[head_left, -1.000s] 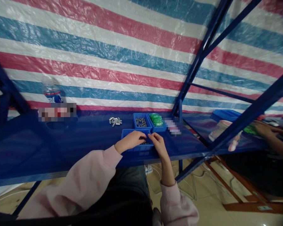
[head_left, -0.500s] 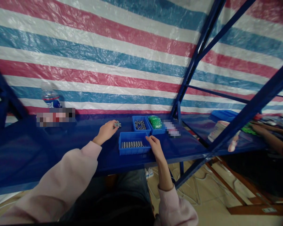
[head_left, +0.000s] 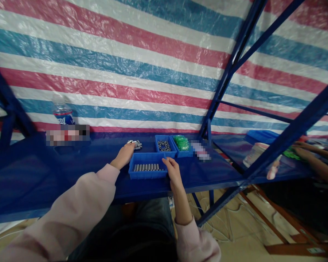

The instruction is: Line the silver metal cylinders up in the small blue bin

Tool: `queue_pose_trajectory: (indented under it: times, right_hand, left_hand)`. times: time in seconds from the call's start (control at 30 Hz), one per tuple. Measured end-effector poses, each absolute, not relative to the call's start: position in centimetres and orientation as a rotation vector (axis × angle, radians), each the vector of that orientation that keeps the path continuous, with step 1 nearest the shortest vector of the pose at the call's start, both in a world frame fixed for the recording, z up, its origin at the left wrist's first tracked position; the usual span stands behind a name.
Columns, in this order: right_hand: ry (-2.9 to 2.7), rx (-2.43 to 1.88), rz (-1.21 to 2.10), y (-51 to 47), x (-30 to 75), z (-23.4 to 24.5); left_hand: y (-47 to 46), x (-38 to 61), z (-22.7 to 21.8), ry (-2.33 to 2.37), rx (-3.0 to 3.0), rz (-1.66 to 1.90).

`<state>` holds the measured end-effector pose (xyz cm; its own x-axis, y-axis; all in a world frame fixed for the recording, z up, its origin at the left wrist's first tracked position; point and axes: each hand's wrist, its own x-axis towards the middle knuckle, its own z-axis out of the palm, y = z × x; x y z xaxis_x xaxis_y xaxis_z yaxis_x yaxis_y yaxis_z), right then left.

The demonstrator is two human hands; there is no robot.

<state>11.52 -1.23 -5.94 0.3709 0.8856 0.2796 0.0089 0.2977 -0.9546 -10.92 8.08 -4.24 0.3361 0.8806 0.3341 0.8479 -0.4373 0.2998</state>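
A blue plastic bin stands near the table's front edge, with a row of several short metal cylinders lying side by side in it. My right hand grips the bin's right end wall, thumb over the rim. Close to the bin's left rear corner is my left hand, beside a small heap of loose metal cylinders on the table. Its fingertips are mostly hidden, so whether it touches or holds any cylinder cannot be made out.
Behind the bin stand a blue box of small metal parts and another with green packets. A plastic bottle is at the back left. Blue frame posts divide the table; a co-worker's arms and a white tub are at right.
The bin has moved left across the table with my right hand on it. My left hand has come down toward the bin's corner, and more of the loose cylinders show.
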Motion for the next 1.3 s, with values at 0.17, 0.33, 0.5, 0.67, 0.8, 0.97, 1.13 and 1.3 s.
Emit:
queue_pose_trajectory:
  times: [0.17, 0.33, 0.5, 0.67, 0.8, 0.97, 1.13, 1.3]
  right_hand:
    - [-0.821, -1.055, 0.896, -1.3, 10.4, -6.2]
    - [-0.842, -1.021, 0.859, -1.6, 10.5, -6.5]
    - [-0.907, -1.0, 0.83, -1.9, 10.9, -6.8]
    - [-0.919, -1.036, 0.792, -1.7, 11.0, -7.1]
    - [-0.955, -1.071, 0.748, -1.6, 10.9, -7.1]
    - [-1.057, -1.111, 0.715, -1.9, 10.7, -6.6]
    - [-1.108, -1.096, 0.699, -2.0, 10.7, -6.4]
    - [-1.111, -1.067, 0.715, -1.8, 10.8, -6.5]
  left_hand:
    - [8.7, -11.2, -5.1, 1.463, 2.395, 0.806]
    - [8.7, -11.4, -4.6, 1.266, 2.272, 0.813]
    - [8.3, -11.6, -3.8, 1.221, 2.287, 0.807]
    - [7.8, -11.2, -2.9, 1.328, 2.338, 1.122]
    - [6.7, -10.4, -1.7, 1.303, 2.395, 1.377]
    - [4.3, -7.9, -0.6, 1.106, 2.36, 1.331]
    - [1.9, -4.9, -0.3, 0.824, 2.455, 0.854]
    - [1.4, -3.7, -0.8, 0.678, 2.3, 0.686]
